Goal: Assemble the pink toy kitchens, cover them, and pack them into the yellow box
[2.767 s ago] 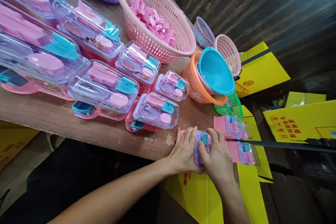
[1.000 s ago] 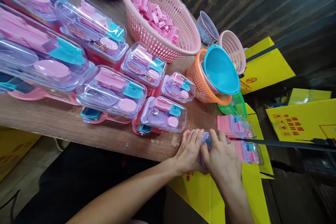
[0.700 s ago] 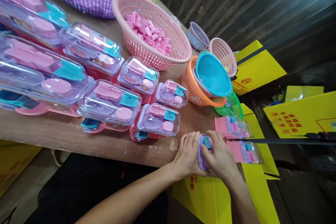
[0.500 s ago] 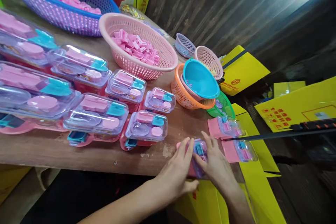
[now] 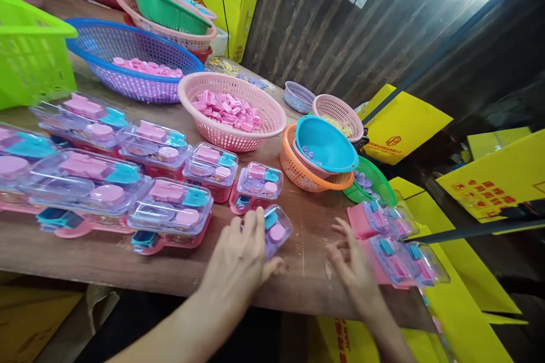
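My left hand (image 5: 238, 255) is closed around a small pink and purple plastic toy case (image 5: 279, 231) with a clear lid, at the right end of the rows. Teal and pink pieces show through its lid; my fingers cover its left part. My right hand (image 5: 351, 264) is held over the table with fingers apart and nothing in it. Just right of it are pink cases (image 5: 394, 261) with clear tops, at the table's right end. More clear-lidded cases (image 5: 170, 204) stand in rows on the left, some with a teal part sticking out in front.
Behind the rows are a pink basket (image 5: 272, 119) of pink pieces and a blue basket (image 5: 128, 88) of pink pieces. An orange basket (image 5: 293, 167) with a blue bowl (image 5: 327, 142), and a green basket (image 5: 385, 187), stand at right. Yellow cartons (image 5: 489, 181) surround the table's right end.
My left hand has carried the case leftward to the end of the rows. My right hand has let go of it and stays at the right. The view has shifted.
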The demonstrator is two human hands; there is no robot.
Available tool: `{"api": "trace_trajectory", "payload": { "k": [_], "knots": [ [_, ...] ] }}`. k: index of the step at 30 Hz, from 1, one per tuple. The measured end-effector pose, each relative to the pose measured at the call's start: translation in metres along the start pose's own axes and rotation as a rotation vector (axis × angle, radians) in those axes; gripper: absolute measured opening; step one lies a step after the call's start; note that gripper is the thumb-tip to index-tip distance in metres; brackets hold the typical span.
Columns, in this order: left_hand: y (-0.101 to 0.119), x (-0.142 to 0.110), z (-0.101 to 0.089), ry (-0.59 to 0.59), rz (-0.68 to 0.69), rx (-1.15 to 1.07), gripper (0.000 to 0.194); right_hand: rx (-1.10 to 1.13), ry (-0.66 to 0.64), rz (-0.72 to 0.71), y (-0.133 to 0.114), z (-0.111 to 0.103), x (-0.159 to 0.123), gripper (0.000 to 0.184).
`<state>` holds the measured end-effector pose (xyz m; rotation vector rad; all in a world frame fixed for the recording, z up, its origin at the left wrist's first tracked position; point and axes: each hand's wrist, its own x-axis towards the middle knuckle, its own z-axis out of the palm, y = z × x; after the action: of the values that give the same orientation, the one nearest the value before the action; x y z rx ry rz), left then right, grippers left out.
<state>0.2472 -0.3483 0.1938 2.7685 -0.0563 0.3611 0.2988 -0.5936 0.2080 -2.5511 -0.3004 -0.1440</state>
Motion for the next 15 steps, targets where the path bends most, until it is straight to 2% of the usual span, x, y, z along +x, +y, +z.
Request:
{"api": "trace_trajectory", "payload": {
  "k": [1, 2, 4, 7, 9, 12, 15],
  "knots": [
    [0.008, -0.006, 0.006, -0.027, 0.012, -0.079, 0.086, 0.095, -0.090, 0.005, -0.021, 0.013, -0.007, 0.053],
    [0.012, -0.010, 0.013, -0.062, 0.042, -0.173, 0.097, 0.146, -0.121, -0.006, -0.037, 0.023, -0.011, 0.053],
    [0.011, -0.015, 0.028, -0.113, 0.121, -0.367, 0.114, 0.185, -0.172, -0.034, -0.051, 0.034, -0.012, 0.053],
    [0.002, -0.012, 0.059, -0.143, 0.197, -0.638, 0.126, 0.197, -0.274, -0.072, -0.044, 0.031, -0.001, 0.048],
    [0.005, -0.008, 0.083, -0.132, 0.201, -0.797, 0.127, 0.182, -0.313, -0.112, -0.035, 0.026, 0.007, 0.044],
    [0.032, -0.005, 0.113, -0.037, 0.094, -0.856, 0.123, 0.052, -0.253, -0.148, -0.028, 0.020, 0.013, 0.041],
    [0.062, -0.006, 0.128, -0.001, -0.009, -0.813, 0.130, -0.134, -0.202, -0.139, -0.027, 0.019, 0.013, 0.046]
  ]
}}
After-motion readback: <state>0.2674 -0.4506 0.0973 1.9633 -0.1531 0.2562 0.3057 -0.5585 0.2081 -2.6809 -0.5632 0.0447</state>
